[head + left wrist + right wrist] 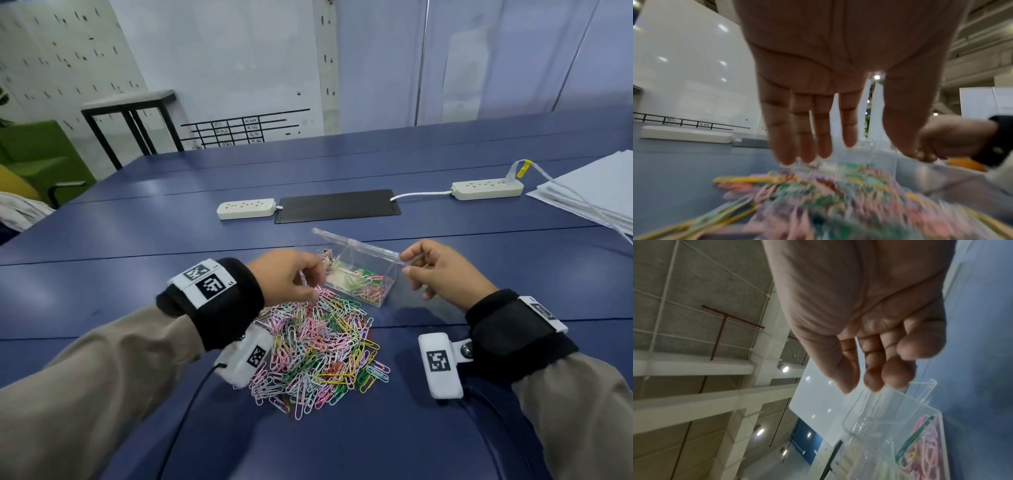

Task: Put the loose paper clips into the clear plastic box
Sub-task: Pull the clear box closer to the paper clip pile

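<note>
a: what's in the clear plastic box (359, 274)?
b: a shallow layer of coloured clips – pink, green, yellow – on its floor. it sits on the blue table (479, 428) with its hinged lid (356, 244) tipped up, just beyond the pile of loose paper clips (318, 349)

a: and the pile?
b: a tangled heap of pink, white, yellow, green and lilac wire, spread between the two wrists, nearest the left

a: hands?
b: the left hand (286, 275) is over the pile's far edge beside the box; from the head it looks curled, but the left wrist view shows the fingers (801, 129) stretched out straight with nothing in them. the right hand (442, 270) hangs by the lid's right corner, fingers loosely bent – the right wrist view shows the fingertips (898, 374) close above the rim, and i cannot tell if they touch it
</note>
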The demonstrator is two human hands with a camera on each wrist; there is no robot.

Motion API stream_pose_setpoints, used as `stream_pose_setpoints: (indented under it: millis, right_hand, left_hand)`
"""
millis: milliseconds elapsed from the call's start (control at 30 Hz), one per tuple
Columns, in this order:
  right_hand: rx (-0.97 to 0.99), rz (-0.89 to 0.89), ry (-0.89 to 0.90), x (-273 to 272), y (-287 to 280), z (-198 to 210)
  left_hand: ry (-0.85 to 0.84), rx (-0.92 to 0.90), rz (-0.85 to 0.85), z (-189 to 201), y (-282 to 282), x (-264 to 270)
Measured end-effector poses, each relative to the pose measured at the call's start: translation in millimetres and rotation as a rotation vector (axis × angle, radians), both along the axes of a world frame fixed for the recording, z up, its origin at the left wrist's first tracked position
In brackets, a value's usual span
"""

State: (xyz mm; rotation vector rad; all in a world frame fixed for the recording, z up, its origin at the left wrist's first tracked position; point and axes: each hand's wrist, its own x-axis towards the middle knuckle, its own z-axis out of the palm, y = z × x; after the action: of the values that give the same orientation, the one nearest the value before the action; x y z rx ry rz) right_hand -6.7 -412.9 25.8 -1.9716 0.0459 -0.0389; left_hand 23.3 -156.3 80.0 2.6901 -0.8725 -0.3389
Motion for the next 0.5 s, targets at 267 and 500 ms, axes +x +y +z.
stream_pose_setpoints:
  millis: [267, 500]
  right_hand:
    - [-0.189, 0.334, 0.258, -12, 36, 0]
    - [-0.155, 0.388, 0.356, -11, 64, -11]
  left_hand:
    - [0.188, 0.366, -0.036, -38, 46, -22]
    - [0.059, 0.312, -0.101, -50, 11, -27]
